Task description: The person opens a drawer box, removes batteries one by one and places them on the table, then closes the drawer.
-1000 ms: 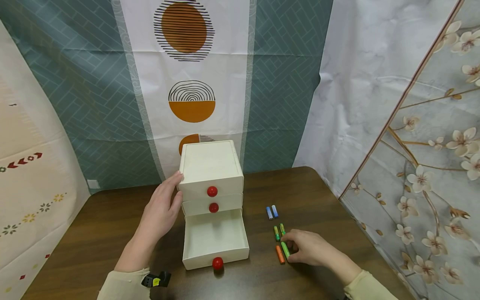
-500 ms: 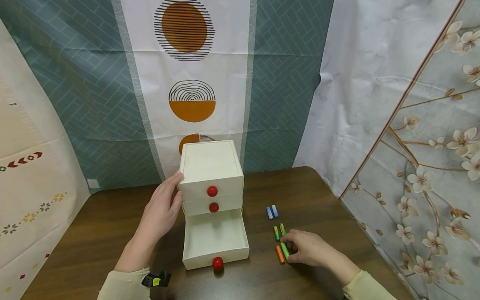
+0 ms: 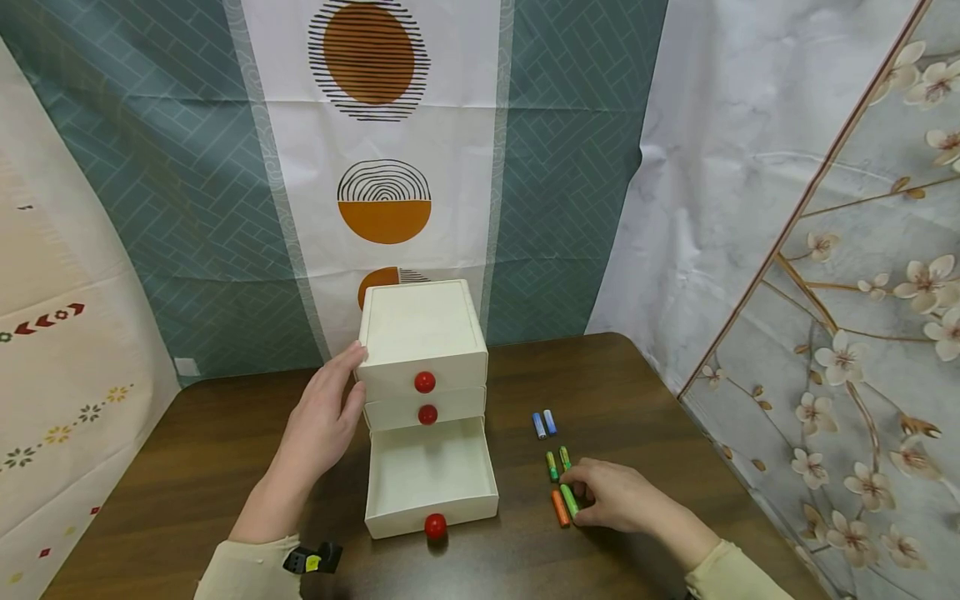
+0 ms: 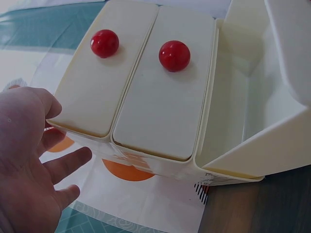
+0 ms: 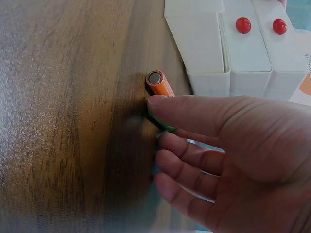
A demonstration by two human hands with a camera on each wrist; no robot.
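Observation:
A white three-drawer box (image 3: 422,325) with red knobs stands on the table; its bottom drawer (image 3: 431,479) is pulled out and bare inside. My left hand (image 3: 322,421) rests against the box's left side with fingers extended, the thumb near the front edge in the left wrist view. My right hand (image 3: 618,497) pinches a bright green battery (image 3: 569,502) at its ends between thumb and index finger. That battery lies on the table beside an orange battery (image 3: 560,508). In the right wrist view the thumb hides most of the green battery, and the orange battery (image 5: 163,85) shows its flat end.
Two smaller green batteries (image 3: 552,467) lie just behind the right hand's fingertips. Farther back are two blue-and-white batteries (image 3: 539,426). The wooden table (image 3: 517,558) meets a patterned cloth backdrop (image 3: 577,167) behind and hanging cloths at both sides.
Both hands stay almost still. The bright green battery has shifted very slightly toward the left, with the right fingers still on it.

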